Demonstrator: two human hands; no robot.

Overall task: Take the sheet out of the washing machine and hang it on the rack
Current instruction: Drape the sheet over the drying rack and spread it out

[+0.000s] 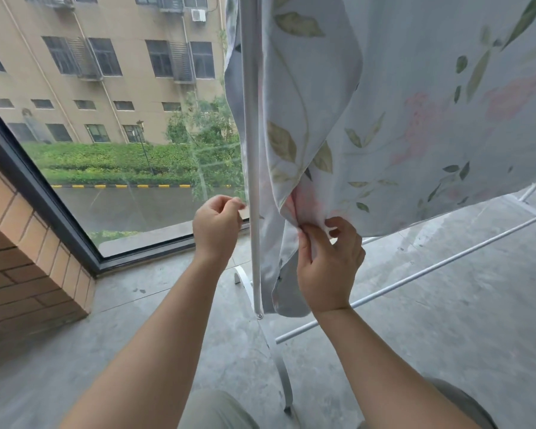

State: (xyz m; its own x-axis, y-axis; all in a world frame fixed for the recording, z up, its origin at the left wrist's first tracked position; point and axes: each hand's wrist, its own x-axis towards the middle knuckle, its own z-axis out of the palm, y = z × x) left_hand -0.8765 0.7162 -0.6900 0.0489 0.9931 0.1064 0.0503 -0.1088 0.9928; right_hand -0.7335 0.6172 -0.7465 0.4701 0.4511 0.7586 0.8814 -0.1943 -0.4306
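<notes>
I wear the single camera on my head. It looks forward and down along my two bare forearms, which come in from the bottom edge. My left hand (pixel 217 226) and right hand (pixel 328 267) sit close to the lens near mid-frame. The pale blue floral fabric sheet (pixel 415 103) fills the upper right, very near. The white metal rack (pixel 250 119) stands upright just left of centre. The wide angle takes in the dark-framed window (pixel 37 187) at upper left and the grey concrete floor (pixel 136 320) below.
</notes>
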